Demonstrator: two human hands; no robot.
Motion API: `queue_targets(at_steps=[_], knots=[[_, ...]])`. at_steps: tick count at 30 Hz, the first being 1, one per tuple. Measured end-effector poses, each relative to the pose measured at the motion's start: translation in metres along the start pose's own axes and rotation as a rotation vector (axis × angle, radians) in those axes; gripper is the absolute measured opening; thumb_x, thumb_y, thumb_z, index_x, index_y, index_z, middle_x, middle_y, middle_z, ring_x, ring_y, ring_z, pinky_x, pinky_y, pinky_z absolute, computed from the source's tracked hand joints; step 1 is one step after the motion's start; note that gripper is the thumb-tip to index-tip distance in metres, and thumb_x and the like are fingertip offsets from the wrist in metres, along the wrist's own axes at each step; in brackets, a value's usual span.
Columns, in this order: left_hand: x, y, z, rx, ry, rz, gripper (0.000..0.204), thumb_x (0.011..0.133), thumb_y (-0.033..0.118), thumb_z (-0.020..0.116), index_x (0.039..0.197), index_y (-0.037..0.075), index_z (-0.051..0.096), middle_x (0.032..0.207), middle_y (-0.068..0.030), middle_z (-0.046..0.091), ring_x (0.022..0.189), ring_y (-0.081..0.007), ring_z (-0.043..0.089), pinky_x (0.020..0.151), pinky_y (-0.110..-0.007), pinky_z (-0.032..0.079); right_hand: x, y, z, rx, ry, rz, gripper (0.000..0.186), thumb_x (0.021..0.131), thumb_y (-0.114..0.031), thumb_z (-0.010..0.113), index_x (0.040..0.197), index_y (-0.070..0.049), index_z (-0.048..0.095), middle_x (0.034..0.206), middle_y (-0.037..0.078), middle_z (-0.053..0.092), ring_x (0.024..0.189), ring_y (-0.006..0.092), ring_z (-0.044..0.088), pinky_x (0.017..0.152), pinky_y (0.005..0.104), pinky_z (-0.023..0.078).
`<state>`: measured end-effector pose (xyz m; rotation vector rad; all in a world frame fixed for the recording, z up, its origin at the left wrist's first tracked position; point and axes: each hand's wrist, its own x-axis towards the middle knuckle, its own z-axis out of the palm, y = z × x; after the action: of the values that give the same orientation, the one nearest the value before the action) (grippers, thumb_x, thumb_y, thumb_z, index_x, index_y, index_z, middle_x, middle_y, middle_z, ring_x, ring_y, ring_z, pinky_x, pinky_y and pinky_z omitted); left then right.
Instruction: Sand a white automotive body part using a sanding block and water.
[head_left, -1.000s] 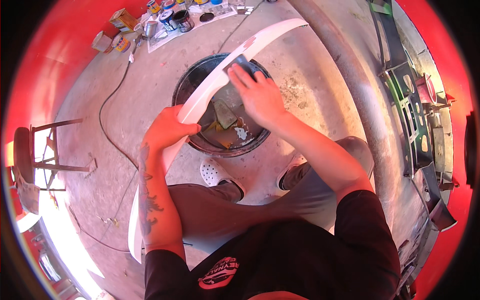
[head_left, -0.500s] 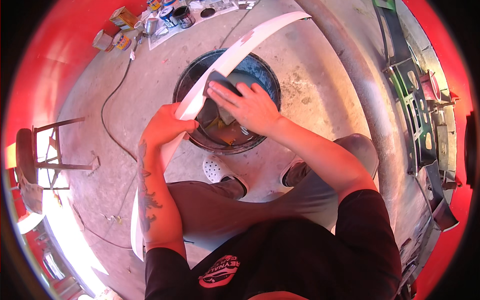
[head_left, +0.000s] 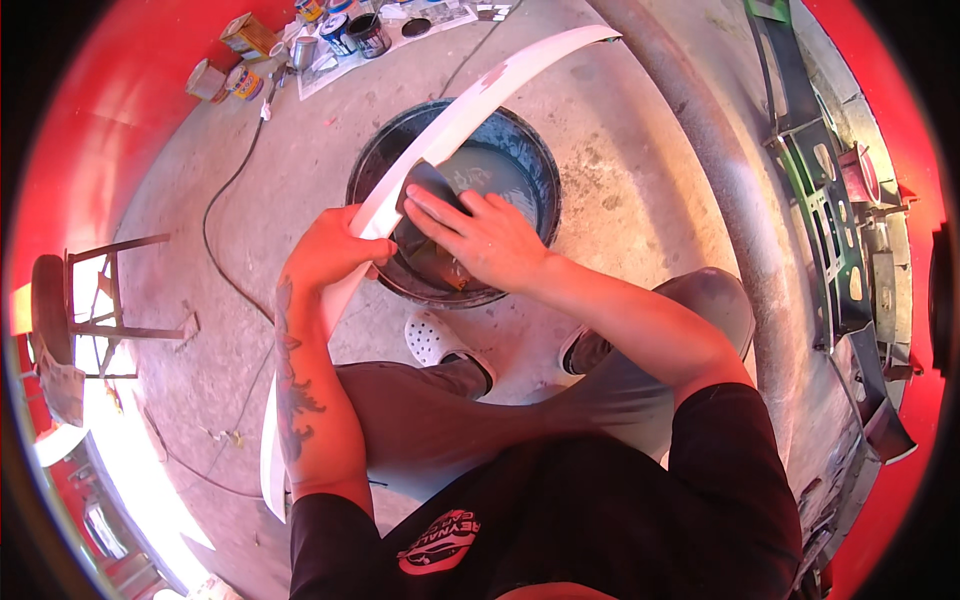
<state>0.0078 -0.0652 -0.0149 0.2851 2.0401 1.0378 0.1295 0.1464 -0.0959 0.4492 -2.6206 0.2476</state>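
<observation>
- Left hand [head_left: 325, 250]: curled around the long white curved strip [head_left: 470, 100], gripping it at the near-left rim of the black basin [head_left: 540, 170]; forearm comes up from the lower edge, wrist bent inward.
- Right hand [head_left: 485, 235]: laid flat, fingers spread, pressing a dark sheet [head_left: 425, 190] against the strip above the basin; no closed fist, palm down, sheet held under the fingers.
- White strip: runs slanted across the basin, far end beyond its rim toward the paint cans [head_left: 345, 30], near end down past the left elbow.
- Hidden: strip part under both hands and behind the left forearm; basin near edge covered by the right hand.
- Hard to tell: what lies in the basin water below the palm.
</observation>
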Motion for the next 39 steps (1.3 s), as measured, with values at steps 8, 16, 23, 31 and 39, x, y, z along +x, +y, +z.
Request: queue_targets(at_steps=[8, 16, 23, 31, 39], knots=[[0.000, -0.001, 0.000, -0.005, -0.004, -0.008, 0.037, 0.074, 0.011, 0.076, 0.106, -0.004, 0.067, 0.076, -0.0068, 0.065, 0.063, -0.0158, 0.063, 0.059, -0.031, 0.052, 0.004, -0.002, -0.007, -0.086, -0.024, 0.083, 0.066, 0.084, -0.016, 0.058, 0.148, -0.016, 0.047, 0.155, -0.001, 0.043, 0.093, 0.0224, 0.055, 0.073, 0.0364, 0.049], [0.001, 0.000, 0.000, -0.021, -0.012, 0.003, 0.040, 0.072, 0.012, 0.076, 0.108, -0.004, 0.067, 0.077, -0.0077, 0.066, 0.063, -0.0159, 0.063, 0.059, -0.031, 0.052, 0.007, 0.034, -0.005, -0.004, -0.017, 0.224, 0.073, 0.078, -0.009, 0.062, 0.149, -0.016, 0.046, 0.153, 0.001, 0.046, 0.092, 0.0273, 0.057, 0.075, 0.0396, 0.051], [-0.003, -0.002, -0.004, 0.023, 0.003, -0.009, 0.041, 0.072, 0.012, 0.075, 0.108, -0.004, 0.067, 0.077, -0.0084, 0.066, 0.061, -0.0165, 0.063, 0.059, -0.032, 0.052, 0.009, 0.040, 0.002, 0.067, -0.013, 0.160, 0.076, 0.076, -0.003, 0.062, 0.149, -0.017, 0.046, 0.152, 0.001, 0.048, 0.094, 0.0289, 0.058, 0.082, 0.0383, 0.054], [0.001, 0.001, -0.001, 0.017, -0.004, -0.016, 0.042, 0.072, 0.013, 0.075, 0.109, -0.005, 0.066, 0.077, -0.0089, 0.066, 0.061, -0.0169, 0.063, 0.059, -0.032, 0.053, 0.015, 0.049, 0.012, 0.030, -0.058, 0.349, 0.081, 0.076, 0.001, 0.060, 0.153, -0.014, 0.039, 0.156, 0.004, 0.043, 0.098, 0.0326, 0.058, 0.087, 0.0413, 0.054], [0.001, 0.001, 0.005, 0.090, 0.032, 0.039, 0.043, 0.069, 0.015, 0.074, 0.108, -0.003, 0.068, 0.078, -0.0093, 0.067, 0.062, -0.0170, 0.064, 0.060, -0.033, 0.052, 0.013, 0.084, 0.000, -0.054, -0.066, 0.476, 0.074, 0.077, -0.003, 0.061, 0.149, -0.014, 0.045, 0.152, 0.003, 0.048, 0.096, 0.0313, 0.058, 0.082, 0.0408, 0.055]])
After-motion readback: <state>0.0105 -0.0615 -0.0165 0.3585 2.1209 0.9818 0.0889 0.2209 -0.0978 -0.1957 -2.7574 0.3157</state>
